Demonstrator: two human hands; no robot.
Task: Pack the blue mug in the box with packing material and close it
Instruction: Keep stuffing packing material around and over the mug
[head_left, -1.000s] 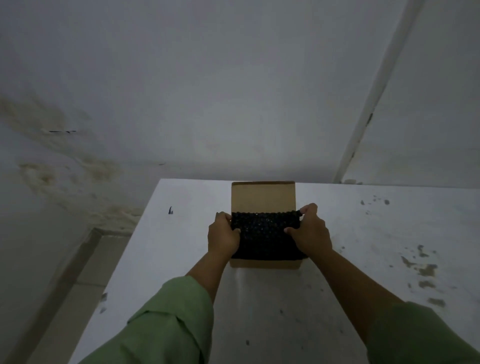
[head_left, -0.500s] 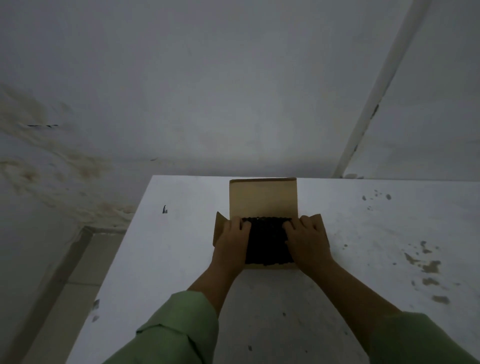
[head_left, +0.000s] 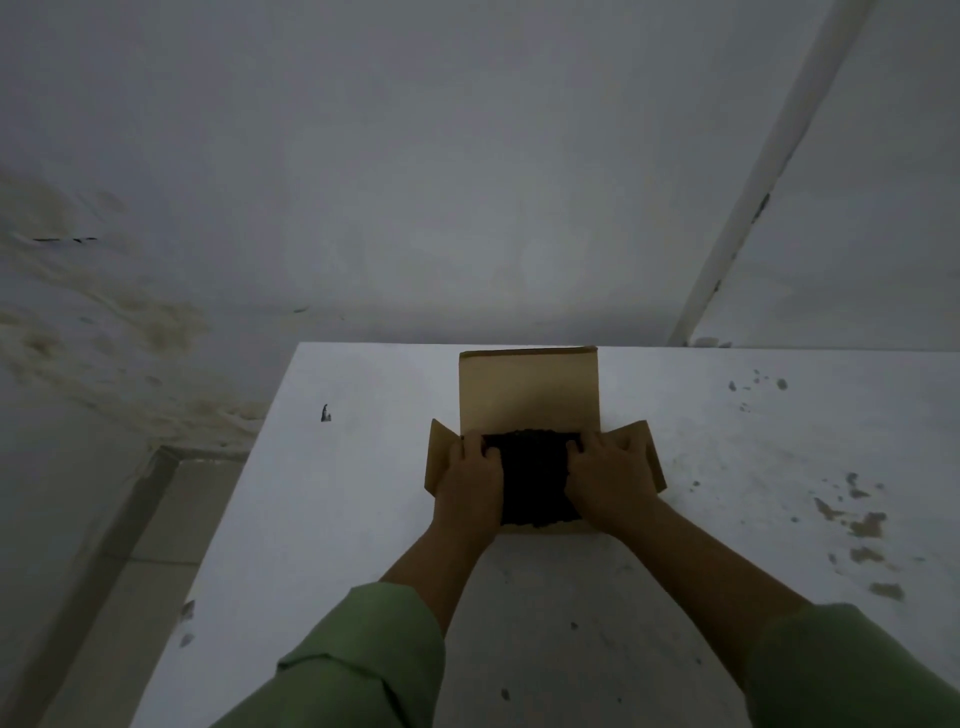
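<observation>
Cardboard, brown and plain, forms a small open box sitting on a white, speckled tabletop near its far edge. Its rear lid flap stands upright, and two side flaps splay outward to the left and right. Inside the opening lies a black, bumpy-textured sheet of packing material (it looks like dark bubble wrap, though the dim light blurs the detail), filling the box from front to back.

Both bare hands rest on top of that black sheet. The left hand lies flat, palm down, fingers spread and pointing away from the person, covering the left part of the padding and the box's left rim. The right hand mirrors it on the right side, also flat with fingers spread, pressing down. A strip of the black material shows between the two hands.

The blue mug cannot be seen; only the black sheet shows in the box opening.

Pale green sleeves cover both forearms at the bottom of the view. A grey stained wall rises behind the table.
</observation>
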